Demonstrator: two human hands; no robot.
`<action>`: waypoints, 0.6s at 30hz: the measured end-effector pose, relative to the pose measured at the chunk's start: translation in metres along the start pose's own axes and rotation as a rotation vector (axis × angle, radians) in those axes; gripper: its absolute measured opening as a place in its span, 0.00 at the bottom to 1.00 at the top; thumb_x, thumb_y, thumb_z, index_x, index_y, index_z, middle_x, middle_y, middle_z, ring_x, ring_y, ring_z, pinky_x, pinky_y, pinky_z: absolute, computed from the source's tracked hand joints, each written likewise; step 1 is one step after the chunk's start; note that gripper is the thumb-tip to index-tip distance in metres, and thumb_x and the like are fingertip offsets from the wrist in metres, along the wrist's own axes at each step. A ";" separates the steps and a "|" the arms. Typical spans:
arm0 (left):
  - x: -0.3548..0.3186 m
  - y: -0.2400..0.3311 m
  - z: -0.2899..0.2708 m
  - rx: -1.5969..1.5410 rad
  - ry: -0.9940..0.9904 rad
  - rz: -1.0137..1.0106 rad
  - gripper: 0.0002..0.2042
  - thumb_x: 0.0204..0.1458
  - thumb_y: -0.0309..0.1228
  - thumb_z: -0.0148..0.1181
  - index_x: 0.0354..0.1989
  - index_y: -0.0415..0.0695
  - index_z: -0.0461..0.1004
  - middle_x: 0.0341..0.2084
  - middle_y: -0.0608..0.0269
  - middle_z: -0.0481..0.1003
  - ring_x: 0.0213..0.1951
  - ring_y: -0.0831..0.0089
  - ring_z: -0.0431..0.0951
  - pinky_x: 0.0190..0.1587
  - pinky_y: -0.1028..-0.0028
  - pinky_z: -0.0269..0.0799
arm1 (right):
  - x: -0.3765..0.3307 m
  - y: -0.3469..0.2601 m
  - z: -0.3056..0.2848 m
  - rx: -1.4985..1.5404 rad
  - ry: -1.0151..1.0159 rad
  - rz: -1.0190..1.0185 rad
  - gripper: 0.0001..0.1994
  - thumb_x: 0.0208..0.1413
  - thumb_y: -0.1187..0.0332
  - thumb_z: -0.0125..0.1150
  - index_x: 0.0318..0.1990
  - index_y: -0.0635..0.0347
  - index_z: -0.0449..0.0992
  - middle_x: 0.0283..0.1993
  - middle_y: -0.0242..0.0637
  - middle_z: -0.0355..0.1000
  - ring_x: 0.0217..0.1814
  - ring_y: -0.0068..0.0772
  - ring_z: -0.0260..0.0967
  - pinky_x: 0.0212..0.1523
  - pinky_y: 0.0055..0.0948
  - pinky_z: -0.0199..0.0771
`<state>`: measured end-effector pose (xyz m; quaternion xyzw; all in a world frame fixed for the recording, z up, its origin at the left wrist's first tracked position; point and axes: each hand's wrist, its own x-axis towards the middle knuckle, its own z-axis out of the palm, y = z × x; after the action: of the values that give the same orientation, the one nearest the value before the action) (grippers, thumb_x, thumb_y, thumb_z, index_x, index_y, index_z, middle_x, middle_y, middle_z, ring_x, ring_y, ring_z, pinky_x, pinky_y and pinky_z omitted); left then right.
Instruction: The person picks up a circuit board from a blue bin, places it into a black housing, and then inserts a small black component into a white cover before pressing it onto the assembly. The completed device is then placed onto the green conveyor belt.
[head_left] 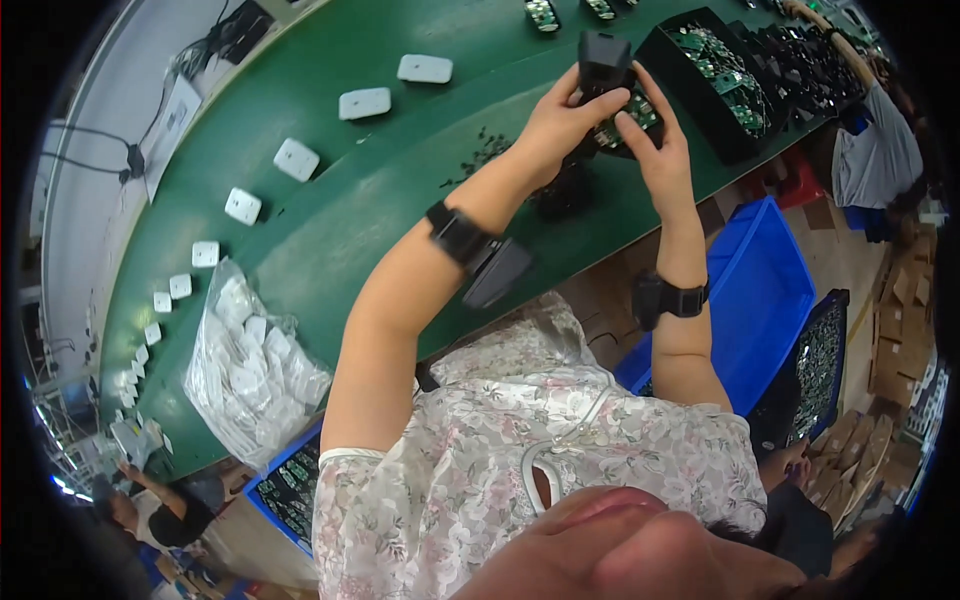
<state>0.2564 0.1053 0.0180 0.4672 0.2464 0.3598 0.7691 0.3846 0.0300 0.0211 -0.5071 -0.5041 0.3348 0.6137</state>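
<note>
Over the far right part of the green bench, my two hands are close together around a black plastic case with a green circuit board (640, 112) showing in it. My left hand (556, 122) grips its left side, thumb across the top. Closed on the right side is my right hand (662, 160), its thumb pressed near the board. A dark boxy black piece (605, 62) rises between my forefingers; whether it joins the case I cannot tell. Under my hands lies a pile of black parts (568, 190), partly hidden. Small black bits (485, 152) are scattered beside my left wrist.
A black tray (735, 90) of circuit boards stands right of my hands. White plastic housings (364, 103) form a curved row leftward. A clear bag (255, 370) of white parts lies near the left edge. Blue bins (765, 270) stand below the bench; other people are nearby.
</note>
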 end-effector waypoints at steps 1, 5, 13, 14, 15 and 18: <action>-0.003 -0.015 -0.005 0.005 -0.006 -0.036 0.24 0.50 0.32 0.65 0.56 0.47 0.66 0.42 0.68 0.74 0.43 0.78 0.73 0.43 0.76 0.69 | -0.013 0.012 0.002 0.014 0.045 0.049 0.27 0.56 0.71 0.59 0.64 0.57 0.62 0.55 0.33 0.68 0.55 0.24 0.65 0.57 0.26 0.64; 0.013 -0.051 -0.021 0.085 -0.032 -0.026 0.30 0.48 0.36 0.67 0.59 0.44 0.63 0.43 0.64 0.73 0.44 0.76 0.72 0.43 0.76 0.69 | -0.021 0.056 -0.010 -0.196 0.129 0.072 0.27 0.55 0.69 0.62 0.62 0.55 0.64 0.56 0.35 0.68 0.56 0.25 0.65 0.56 0.24 0.64; 0.011 -0.034 -0.043 0.706 0.035 -0.103 0.42 0.40 0.43 0.71 0.63 0.39 0.57 0.58 0.40 0.60 0.57 0.53 0.65 0.56 0.63 0.66 | -0.023 0.062 -0.026 -0.980 0.273 -0.112 0.25 0.52 0.58 0.64 0.57 0.51 0.69 0.56 0.41 0.67 0.60 0.41 0.62 0.60 0.34 0.61; 0.007 -0.034 -0.045 0.705 0.042 -0.109 0.42 0.40 0.43 0.71 0.63 0.39 0.57 0.58 0.40 0.60 0.57 0.53 0.65 0.56 0.63 0.66 | -0.024 0.062 -0.029 -1.040 0.264 -0.147 0.26 0.52 0.57 0.64 0.58 0.51 0.69 0.56 0.42 0.67 0.61 0.42 0.61 0.60 0.35 0.60; 0.003 -0.034 -0.047 0.768 0.071 -0.024 0.40 0.42 0.43 0.70 0.62 0.39 0.58 0.57 0.41 0.61 0.57 0.52 0.65 0.57 0.64 0.65 | -0.025 0.061 -0.029 -1.035 0.252 -0.142 0.26 0.52 0.57 0.64 0.58 0.51 0.69 0.56 0.42 0.67 0.61 0.42 0.61 0.60 0.35 0.60; -0.023 -0.028 -0.060 0.887 0.141 0.178 0.35 0.46 0.42 0.66 0.61 0.40 0.60 0.55 0.42 0.64 0.56 0.51 0.65 0.58 0.64 0.64 | -0.031 0.057 -0.029 -1.014 0.249 -0.184 0.27 0.53 0.56 0.63 0.60 0.50 0.67 0.57 0.43 0.65 0.62 0.44 0.60 0.61 0.36 0.59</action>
<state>0.2084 0.1114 -0.0324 0.7452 0.3873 0.3150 0.4421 0.4098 0.0079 -0.0421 -0.7298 -0.5684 -0.0693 0.3735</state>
